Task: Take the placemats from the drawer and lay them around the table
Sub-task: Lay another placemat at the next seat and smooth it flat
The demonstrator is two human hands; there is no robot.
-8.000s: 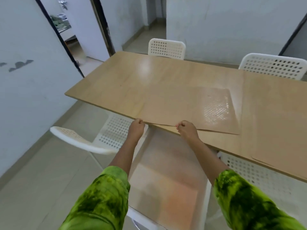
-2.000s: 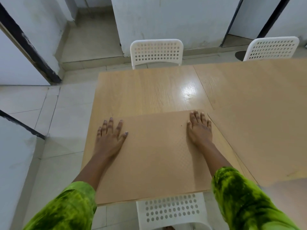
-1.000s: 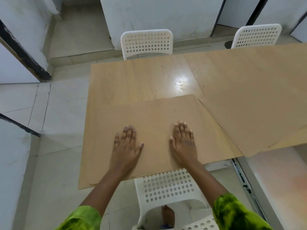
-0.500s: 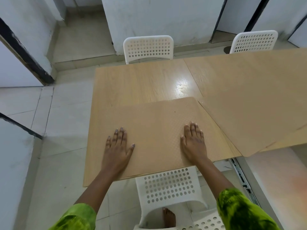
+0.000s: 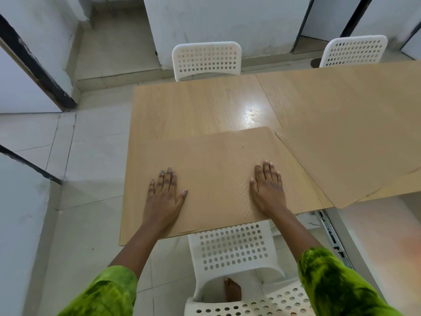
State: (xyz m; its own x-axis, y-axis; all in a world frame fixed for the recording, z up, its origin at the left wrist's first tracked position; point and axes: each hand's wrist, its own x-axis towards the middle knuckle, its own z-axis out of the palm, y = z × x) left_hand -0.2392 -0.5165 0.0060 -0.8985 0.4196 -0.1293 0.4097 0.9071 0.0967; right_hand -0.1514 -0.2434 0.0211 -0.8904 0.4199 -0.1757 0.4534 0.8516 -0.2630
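while hands press, placemat (image 5: 216, 169) lies lengthwise left-right.

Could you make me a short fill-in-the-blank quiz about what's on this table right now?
1. Both hands, the left hand and the right hand, lie ____ on the near placemat.
2. The chairs are ____ in colour.
3. The person's sleeves are ____.
4. A second placemat lies to the ____ of the near one.

Answers: flat; white; green; right

Bright, even light; glare patch on table (image 5: 205, 106); wide-angle bending at edges.
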